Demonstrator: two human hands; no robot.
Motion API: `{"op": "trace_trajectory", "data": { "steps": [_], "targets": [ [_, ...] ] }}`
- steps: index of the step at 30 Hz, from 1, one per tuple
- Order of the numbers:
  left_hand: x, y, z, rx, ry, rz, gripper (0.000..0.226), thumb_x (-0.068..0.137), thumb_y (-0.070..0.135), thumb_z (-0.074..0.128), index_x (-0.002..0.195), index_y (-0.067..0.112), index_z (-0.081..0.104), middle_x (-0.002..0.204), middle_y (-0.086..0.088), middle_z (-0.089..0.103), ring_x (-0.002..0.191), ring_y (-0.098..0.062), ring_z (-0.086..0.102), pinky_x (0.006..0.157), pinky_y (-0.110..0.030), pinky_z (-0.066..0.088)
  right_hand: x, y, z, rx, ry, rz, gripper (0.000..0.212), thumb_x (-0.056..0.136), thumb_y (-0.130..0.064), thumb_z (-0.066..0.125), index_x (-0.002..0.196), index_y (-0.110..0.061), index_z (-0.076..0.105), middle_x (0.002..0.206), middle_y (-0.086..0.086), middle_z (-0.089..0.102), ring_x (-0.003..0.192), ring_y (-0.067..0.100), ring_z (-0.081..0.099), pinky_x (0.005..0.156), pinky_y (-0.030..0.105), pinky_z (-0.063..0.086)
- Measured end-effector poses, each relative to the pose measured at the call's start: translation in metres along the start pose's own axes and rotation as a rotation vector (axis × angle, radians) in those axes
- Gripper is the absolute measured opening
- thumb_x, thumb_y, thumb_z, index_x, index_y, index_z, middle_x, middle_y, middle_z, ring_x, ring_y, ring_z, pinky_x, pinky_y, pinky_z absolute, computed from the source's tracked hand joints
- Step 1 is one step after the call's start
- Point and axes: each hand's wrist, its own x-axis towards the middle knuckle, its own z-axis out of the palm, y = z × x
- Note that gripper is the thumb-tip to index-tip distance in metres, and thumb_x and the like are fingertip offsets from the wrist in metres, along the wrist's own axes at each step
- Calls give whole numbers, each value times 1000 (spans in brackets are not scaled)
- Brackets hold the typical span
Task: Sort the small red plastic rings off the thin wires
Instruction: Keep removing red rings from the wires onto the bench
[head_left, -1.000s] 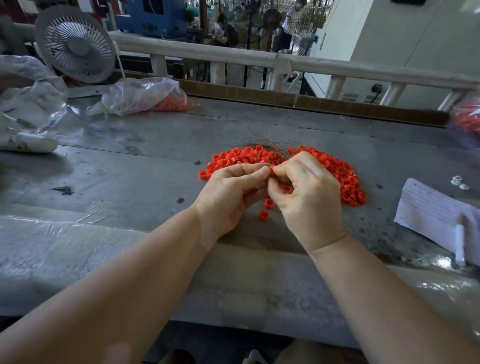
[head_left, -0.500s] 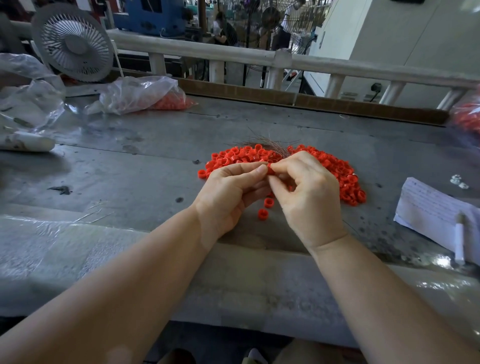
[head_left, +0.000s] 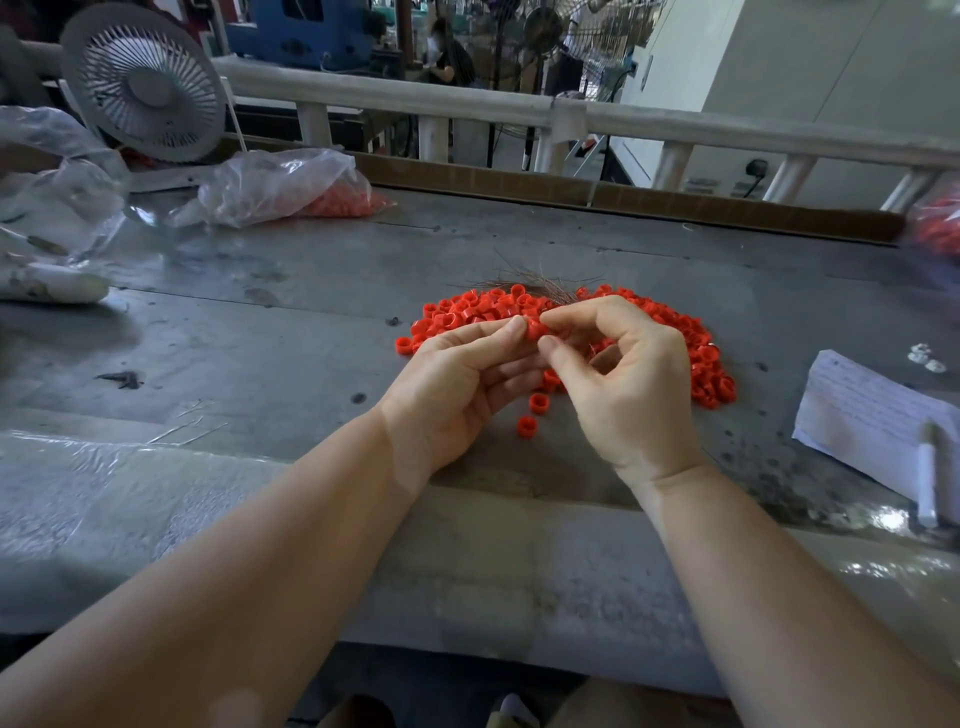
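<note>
Grey bench (head_left: 260, 332): both hands pinch red ring (head_left: 535, 328).

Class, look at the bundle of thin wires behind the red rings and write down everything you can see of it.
The bundle of thin wires is a loose tuft of fine, dark brownish strands, metallic-looking, lying flat on the grey table at the far edge of the pile of red rings. Its strands fan out to the left and away from the person, some crossing. The near ends run in among the rings and behind the right hand, so how they end there cannot be seen.
</note>
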Motion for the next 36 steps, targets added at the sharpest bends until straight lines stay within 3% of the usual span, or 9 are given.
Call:
{"op": "trace_trajectory", "data": {
  "steps": [8,13,16,22,36],
  "targets": [
    [-1,1,-1,-7,-39,-10,14,69,21,64,67,13,75,73,-5,73,66,-10,70,58,-19,56,2,-2,-1,69,28,50,19,82,1,62,85,-17,69,79,-14,64,78,-1,60,66,6,40],
    [0,1,-1,-6,-37,-13,13,70,21,64,67,13,74,70,-4,72,66,-10,70,59,-19,56,0,-2,-1,67,20,8,16,81,-2,64,89,-15,69,82,-8,65,75,3,60,63,6,41],
    [0,0,-1,-7,-26,-4,11,70,19,63,68,12,71,64,-2,69,60,-9,67,60,-19,57,-1,-1,0,-53,1,-96,16,76,-9,71,92,-10,70,86,-2,65,69,6,56,62,5,37],
    [0,-3,2,49,11,12,8,71,14,63,74,6,65,61,-3,65,53,-6,61,56,-18,55,-4,-2,1,-330,36,-217,13,76,-9,69,87,-5,70,82,6,64,70,19,61,62,27,50],
    [-4,-1,8,112,52,17,14,85,8,58,73,3,62,60,-7,68,56,-12,67,56,-20,56,-2,-2,0,-300,7,-168,8,71,-4,73,77,1,69,71,12,63,61,25,59,58,31,51]
  ]
}}
